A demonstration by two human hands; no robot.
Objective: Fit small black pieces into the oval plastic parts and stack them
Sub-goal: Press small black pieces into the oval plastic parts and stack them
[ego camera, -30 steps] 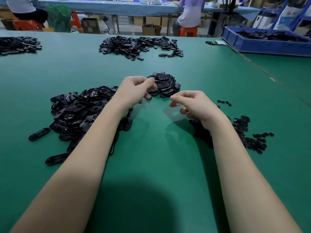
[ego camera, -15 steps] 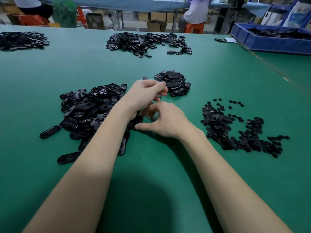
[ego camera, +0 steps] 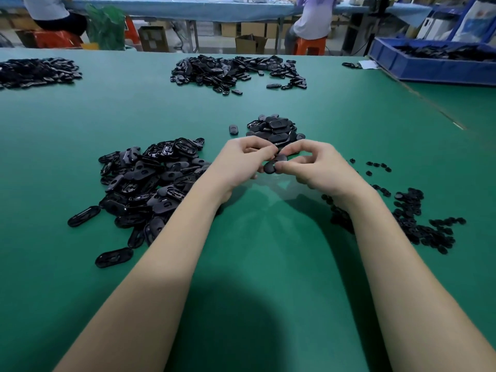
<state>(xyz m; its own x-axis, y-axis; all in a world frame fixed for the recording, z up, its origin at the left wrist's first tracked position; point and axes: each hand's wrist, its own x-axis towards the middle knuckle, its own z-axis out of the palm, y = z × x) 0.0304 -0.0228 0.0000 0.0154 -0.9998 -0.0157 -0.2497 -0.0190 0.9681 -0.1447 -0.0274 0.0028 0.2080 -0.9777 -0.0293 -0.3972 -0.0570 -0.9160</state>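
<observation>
Oval part (ego camera: 271,166) pinched between left hand (ego camera: 241,163) and right hand (ego camera: 316,167), fingers curled in a shared grip.

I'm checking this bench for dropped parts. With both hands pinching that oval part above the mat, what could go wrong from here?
1. The oval part is pinched only at fingertips by the left hand and right hand; a slip could drop it or a small piece.
2. Dropped, it could blend into the small black pieces or the unfitted pile.
3. The right forearm lies over the small pieces and might scatter them.
</observation>
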